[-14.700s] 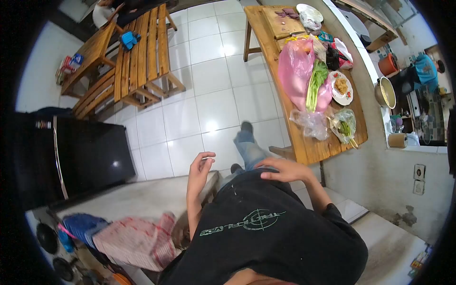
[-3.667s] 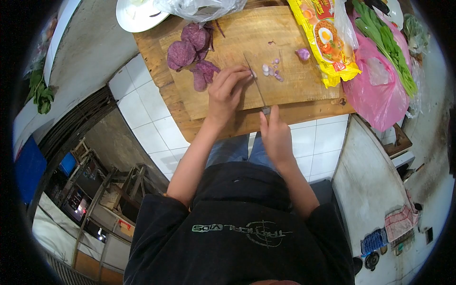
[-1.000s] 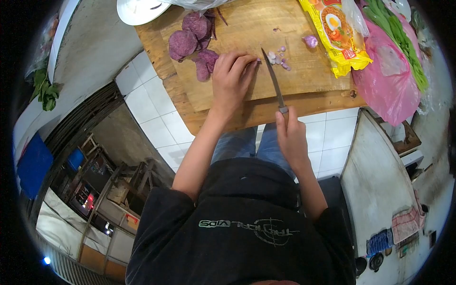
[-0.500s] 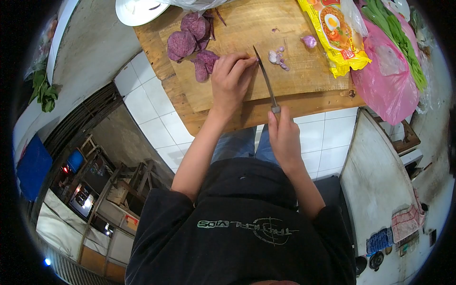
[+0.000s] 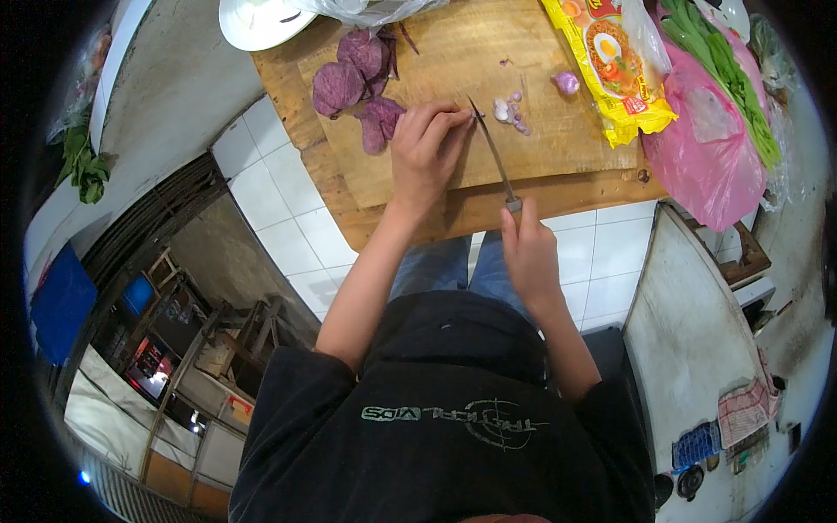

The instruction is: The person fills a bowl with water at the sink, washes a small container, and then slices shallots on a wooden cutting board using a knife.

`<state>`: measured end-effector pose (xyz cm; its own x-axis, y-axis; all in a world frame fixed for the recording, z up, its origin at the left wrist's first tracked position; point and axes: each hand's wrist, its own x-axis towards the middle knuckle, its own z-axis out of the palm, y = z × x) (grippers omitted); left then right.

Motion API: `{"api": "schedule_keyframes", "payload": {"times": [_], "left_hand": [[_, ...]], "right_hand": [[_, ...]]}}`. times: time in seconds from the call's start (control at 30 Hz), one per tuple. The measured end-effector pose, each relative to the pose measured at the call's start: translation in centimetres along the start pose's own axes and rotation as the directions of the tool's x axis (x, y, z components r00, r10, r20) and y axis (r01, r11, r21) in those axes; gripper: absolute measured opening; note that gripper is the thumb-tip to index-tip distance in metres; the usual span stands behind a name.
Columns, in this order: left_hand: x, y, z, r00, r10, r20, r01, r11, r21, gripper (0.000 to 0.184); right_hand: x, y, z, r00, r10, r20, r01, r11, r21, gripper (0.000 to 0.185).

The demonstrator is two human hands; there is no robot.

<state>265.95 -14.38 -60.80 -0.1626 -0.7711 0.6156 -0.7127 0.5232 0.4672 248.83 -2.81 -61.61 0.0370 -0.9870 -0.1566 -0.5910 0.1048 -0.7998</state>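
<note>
"Below the head camera, what is each hand doing?"

"The bare left hand (image 5: 425,152) rests on a rectangular pale-wood chopping board (image 5: 453,61), thumb and fingers bunched together at a small purplish piece (image 5: 479,113), mostly hidden by the fingertips. The bare right hand (image 5: 532,257) is wrapped around the grey handle of a slim dark-bladed knife (image 5: 497,157)."

"Where does the blade point?"

"Away from the person, aslant over the board, its tip just beside the left fingertips. I can't tell whether the edge touches the piece."

"And beside the blade?"

"To its right, a little cluster of white and light-purple cut bits (image 5: 512,113). Further right, apart from them, sits a small shiny purple bulb (image 5: 566,83)."

"What about the left side?"

"Several rough-skinned, deep-purple lumps (image 5: 337,87) lie just past the left hand. Beyond them are a round white plate (image 5: 248,28) and a crumpled clear plastic bag (image 5: 375,10)."

"The right?"

"A glossy yellow noodle packet (image 5: 615,70) lies over the board's right side. Next to it, a thin pink plastic bag (image 5: 706,166) hangs past the edge of the brown wooden table (image 5: 558,194), with long leafy green stalks (image 5: 737,87) on top."
</note>
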Motion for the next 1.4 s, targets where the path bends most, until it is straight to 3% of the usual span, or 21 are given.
{"api": "schedule_keyframes", "payload": {"times": [0.2, 0.5, 1.0, 1.1, 1.2, 1.4], "left_hand": [[-0.1, -0.3, 0.0, 1.000, 0.009, 0.002, -0.009, 1.000, 0.010, 0.018], [-0.5, -0.5, 0.0, 1.000, 0.007, -0.004, -0.007, 1.000, -0.014, 0.020], [-0.7, -0.5, -0.1, 1.000, 0.008, -0.017, -0.009, 0.999, -0.038, 0.021], [-0.8, -0.3, -0.2, 1.000, -0.019, 0.005, 0.019, 0.999, -0.038, 0.020], [-0.9, 0.0, -0.2, 0.999, -0.039, 0.024, 0.039, 0.999, -0.026, 0.019], [-0.6, 0.1, 0.0, 0.999, -0.048, 0.025, 0.048, 0.999, 0.016, 0.020]], "right_hand": [[0.5, -1.2, -0.6, 0.996, 0.092, -0.003, -0.091, 0.990, 0.105, 0.023], [-0.3, -2.2, 0.5, 0.997, 0.077, 0.019, -0.078, 0.993, 0.088, 0.024], [0.4, -2.3, 1.5, 0.998, 0.056, -0.027, -0.059, 0.990, -0.125, 0.026], [0.4, -1.6, 1.1, 0.999, 0.009, -0.032, -0.010, 0.999, -0.035, 0.025], [-0.5, -0.3, 0.0, 0.995, 0.062, 0.078, -0.069, 0.993, 0.092, 0.024], [-0.9, -0.6, 0.3, 0.997, 0.064, 0.049, -0.069, 0.993, 0.094, 0.024]]}}
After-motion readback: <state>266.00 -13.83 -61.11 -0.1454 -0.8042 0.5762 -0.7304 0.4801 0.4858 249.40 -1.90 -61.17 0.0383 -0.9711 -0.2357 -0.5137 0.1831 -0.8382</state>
